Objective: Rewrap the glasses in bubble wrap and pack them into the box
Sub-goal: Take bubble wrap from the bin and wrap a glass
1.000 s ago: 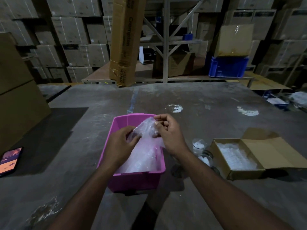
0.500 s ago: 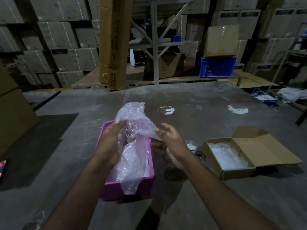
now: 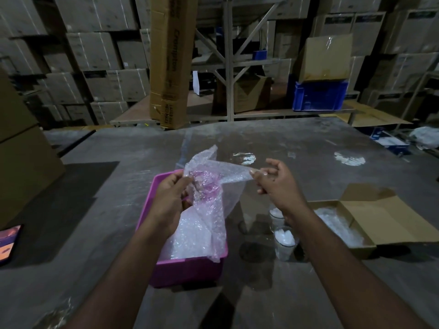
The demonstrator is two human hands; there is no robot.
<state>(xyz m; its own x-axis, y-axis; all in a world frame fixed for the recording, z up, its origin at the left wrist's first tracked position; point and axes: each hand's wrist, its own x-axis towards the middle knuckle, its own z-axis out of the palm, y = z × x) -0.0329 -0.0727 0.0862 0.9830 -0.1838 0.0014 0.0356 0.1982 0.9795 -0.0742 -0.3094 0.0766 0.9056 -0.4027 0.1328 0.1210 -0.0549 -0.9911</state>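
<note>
A sheet of clear bubble wrap (image 3: 211,186) is stretched between my hands above a pink plastic bin (image 3: 187,269). My left hand (image 3: 171,198) grips its bunched left part over the bin. My right hand (image 3: 275,181) pinches the sheet's right corner and holds it out to the right. More bubble wrap fills the bin. Two glasses (image 3: 283,241) with white stuffing stand on the table right of the bin, partly hidden by my right forearm. An open cardboard box (image 3: 363,248) with bubble wrap inside lies further right.
A phone (image 3: 9,243) with a lit screen lies at the table's left edge. A large brown carton (image 3: 21,162) stands at the left. Behind the table (image 3: 95,210) are a tall leaning carton (image 3: 169,62), a metal rack, a blue crate (image 3: 318,96) and stacked boxes.
My left hand lifted the bubble wrap up out of the bin. My right hand let go, then took the sheet's corner and pulled it out to the right, spreading it.
</note>
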